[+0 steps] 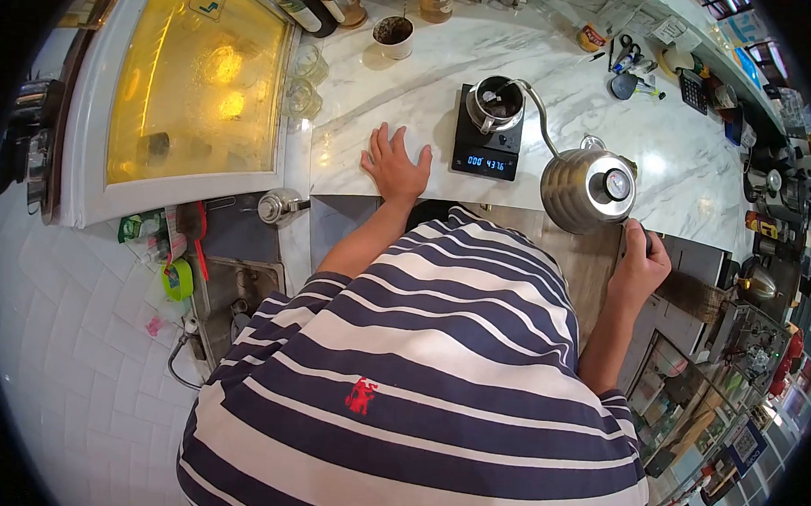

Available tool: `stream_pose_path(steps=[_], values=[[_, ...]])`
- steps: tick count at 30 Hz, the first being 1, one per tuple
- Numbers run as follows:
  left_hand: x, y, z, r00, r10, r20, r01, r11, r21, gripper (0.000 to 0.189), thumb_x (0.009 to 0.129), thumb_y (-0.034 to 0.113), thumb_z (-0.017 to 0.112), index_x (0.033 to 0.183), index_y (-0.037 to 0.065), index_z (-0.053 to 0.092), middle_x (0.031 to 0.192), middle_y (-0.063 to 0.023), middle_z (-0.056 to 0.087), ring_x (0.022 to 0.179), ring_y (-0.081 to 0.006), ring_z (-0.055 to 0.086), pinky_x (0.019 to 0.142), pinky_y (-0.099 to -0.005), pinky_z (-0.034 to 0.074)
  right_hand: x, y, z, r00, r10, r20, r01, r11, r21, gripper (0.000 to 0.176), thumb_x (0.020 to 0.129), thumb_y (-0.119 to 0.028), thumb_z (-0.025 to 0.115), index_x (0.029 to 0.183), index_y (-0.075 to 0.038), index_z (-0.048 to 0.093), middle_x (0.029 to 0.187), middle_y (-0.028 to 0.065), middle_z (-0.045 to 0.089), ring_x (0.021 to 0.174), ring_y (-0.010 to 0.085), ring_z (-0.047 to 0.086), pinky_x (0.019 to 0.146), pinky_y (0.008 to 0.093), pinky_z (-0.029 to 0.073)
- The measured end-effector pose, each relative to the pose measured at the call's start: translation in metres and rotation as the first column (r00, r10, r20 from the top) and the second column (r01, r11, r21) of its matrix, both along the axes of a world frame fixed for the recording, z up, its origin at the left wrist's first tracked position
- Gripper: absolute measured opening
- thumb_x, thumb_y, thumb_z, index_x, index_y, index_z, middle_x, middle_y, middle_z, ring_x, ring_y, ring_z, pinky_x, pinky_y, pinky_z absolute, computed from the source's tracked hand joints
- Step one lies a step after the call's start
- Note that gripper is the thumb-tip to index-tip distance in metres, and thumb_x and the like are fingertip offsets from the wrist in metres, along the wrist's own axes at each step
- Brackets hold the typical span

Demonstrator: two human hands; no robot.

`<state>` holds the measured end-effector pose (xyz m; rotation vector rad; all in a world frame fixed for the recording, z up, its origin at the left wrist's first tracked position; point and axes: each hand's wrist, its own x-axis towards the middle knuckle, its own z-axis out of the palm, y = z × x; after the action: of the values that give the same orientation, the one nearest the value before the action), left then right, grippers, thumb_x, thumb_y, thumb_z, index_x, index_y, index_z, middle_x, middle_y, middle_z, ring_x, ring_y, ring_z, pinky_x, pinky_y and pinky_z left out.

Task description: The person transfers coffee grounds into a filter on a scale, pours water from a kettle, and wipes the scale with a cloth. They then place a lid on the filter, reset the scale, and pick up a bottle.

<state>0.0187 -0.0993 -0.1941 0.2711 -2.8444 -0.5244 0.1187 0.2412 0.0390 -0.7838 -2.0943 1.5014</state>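
My right hand (643, 256) is wrapped round the handle of a steel gooseneck kettle (575, 193) with a dial thermometer in its lid. The kettle's long spout reaches up and left, its tip over a metal-rimmed coffee dripper (495, 103) with dark grounds inside. Whether water is flowing cannot be made out. Beneath the dripper lies a black digital scale (485, 163) with lit blue digits. My left hand (397, 164) rests flat on the marble counter (346, 155), left of the scale, fingers spread and holding nothing.
A paper cup with dark contents (393, 37), glass tumblers (304, 97) and bottles (307, 12) stand at the back left. Left is a yellow-lit glass-front cabinet (200, 90). Scissors (625, 50), pens and a calculator (692, 91) lie at the back right. A small steel pot (279, 206) sits lower left.
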Motion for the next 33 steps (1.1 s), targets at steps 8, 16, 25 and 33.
stream_pose_path(steps=[8,16,25,33], values=[[-0.0006,0.0002,-0.0004,1.0,0.005,0.002,-0.005,1.0,-0.017,0.067,0.089,0.048,0.076,0.144,0.014,0.06,0.162,-0.0141,0.043,0.155,-0.0332,0.033,0.12,-0.064,0.022,0.0046,-0.0011,0.0049,1.0,-0.016,0.007,0.017,0.998,-0.064,0.026,0.091,-0.01,0.078,0.07,-0.001,0.066,0.069,-0.0094,0.048,0.062,0.0023,0.038,0.056,0.0253,0.026],[-0.0004,0.0004,0.0004,1.0,0.005,-0.009,-0.005,1.0,-0.015,0.067,0.088,0.048,0.076,0.143,0.014,0.06,0.161,-0.0138,0.044,0.155,-0.033,0.033,0.12,-0.0639,0.023,0.0075,-0.0051,0.0051,1.0,-0.007,0.025,0.006,1.0,0.021,0.029,0.092,-0.013,0.079,0.07,-0.001,0.064,0.068,-0.0098,0.046,0.063,0.0034,0.038,0.057,0.0264,0.027],[-0.0001,0.0004,0.0008,1.0,0.002,-0.02,-0.002,1.0,0.005,0.067,0.087,0.048,0.076,0.142,0.014,0.061,0.162,-0.0147,0.044,0.155,-0.0344,0.034,0.12,-0.0656,0.022,0.0034,-0.0051,0.0061,0.999,-0.011,0.05,0.012,1.0,-0.013,0.031,0.092,-0.016,0.079,0.069,0.0,0.064,0.067,-0.0089,0.046,0.063,0.0043,0.038,0.057,0.0265,0.027],[0.0001,-0.0004,-0.0012,1.0,-0.002,-0.031,0.002,1.0,0.007,0.067,0.087,0.048,0.076,0.142,0.014,0.061,0.162,-0.0143,0.044,0.154,-0.0343,0.034,0.12,-0.0656,0.022,0.0038,-0.0048,0.0085,0.999,-0.042,0.0,0.042,0.999,-0.02,0.031,0.091,-0.015,0.079,0.068,-0.001,0.063,0.067,-0.0092,0.046,0.062,0.0036,0.037,0.056,0.0265,0.026]])
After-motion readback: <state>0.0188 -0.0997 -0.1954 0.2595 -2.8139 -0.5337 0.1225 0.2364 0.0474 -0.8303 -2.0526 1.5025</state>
